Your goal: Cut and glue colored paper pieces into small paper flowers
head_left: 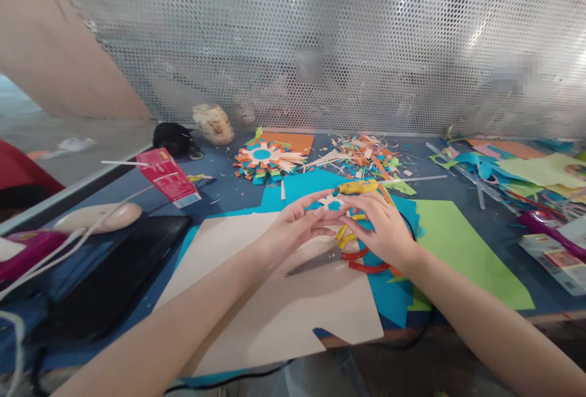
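Note:
Both my hands meet over the middle of the table on a small cut paper piece (330, 203), white with a blue centre. My left hand (297, 223) holds it with fingers stretched and pinched at the tips. My right hand (382, 229) grips it from the right with curled fingers. Below the hands lie scissors (341, 256) with red and yellow handles on a large beige sheet (274, 299). A yellow glue gun (359, 187) lies just behind my right hand.
Blue paper (297, 192) and a green sheet (462, 250) lie under and right of the hands. A finished paper flower (263, 159) and scraps (361, 152) sit behind. A red carton (168, 177), black case (114, 275) and perforated metal screen (320, 36) surround the area.

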A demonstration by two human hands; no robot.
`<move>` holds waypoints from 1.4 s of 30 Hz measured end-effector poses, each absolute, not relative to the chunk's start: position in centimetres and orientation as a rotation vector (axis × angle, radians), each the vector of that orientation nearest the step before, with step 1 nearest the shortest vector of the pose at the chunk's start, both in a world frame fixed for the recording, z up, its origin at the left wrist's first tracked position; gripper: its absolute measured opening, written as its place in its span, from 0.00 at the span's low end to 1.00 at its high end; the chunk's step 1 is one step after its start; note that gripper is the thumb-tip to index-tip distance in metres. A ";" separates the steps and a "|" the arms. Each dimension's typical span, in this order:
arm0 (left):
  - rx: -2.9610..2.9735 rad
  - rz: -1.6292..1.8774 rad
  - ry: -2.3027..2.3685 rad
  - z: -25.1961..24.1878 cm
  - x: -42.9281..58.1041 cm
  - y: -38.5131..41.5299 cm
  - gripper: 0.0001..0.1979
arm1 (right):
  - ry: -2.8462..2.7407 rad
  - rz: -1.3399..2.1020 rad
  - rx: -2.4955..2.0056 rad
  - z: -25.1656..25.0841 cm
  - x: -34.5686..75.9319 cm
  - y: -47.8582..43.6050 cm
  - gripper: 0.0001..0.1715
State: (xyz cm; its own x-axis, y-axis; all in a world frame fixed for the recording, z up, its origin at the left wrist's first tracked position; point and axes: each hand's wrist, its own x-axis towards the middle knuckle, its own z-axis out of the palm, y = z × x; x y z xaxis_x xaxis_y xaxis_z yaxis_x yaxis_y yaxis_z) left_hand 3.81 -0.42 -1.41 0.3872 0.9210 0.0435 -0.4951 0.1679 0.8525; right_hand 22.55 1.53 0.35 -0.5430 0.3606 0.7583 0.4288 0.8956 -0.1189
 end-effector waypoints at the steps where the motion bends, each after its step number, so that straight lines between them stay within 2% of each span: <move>1: 0.921 1.084 0.563 -1.4 3.8 -0.5 0.25 | -2.212 -0.108 -0.572 0.4 22.6 1.5 0.15; 12: 0.897 1.060 0.556 -1.6 3.8 -0.2 0.26 | -2.293 -0.350 -0.509 0.2 22.8 1.8 0.10; 23: 0.886 1.062 0.620 -1.3 3.7 -0.3 0.21 | -2.199 -0.065 -0.688 0.0 22.8 1.9 0.08; 28: 0.868 1.070 0.627 -1.3 3.6 -0.2 0.21 | -2.281 -0.134 -0.608 0.4 22.8 1.7 0.11; 34: 0.888 1.049 0.589 -1.4 3.7 -0.2 0.22 | -2.293 -0.299 -0.554 0.5 22.9 1.7 0.08; 42: 0.863 1.061 0.588 -1.4 3.8 -0.2 0.19 | -2.232 -0.211 -0.641 0.3 23.0 1.6 0.07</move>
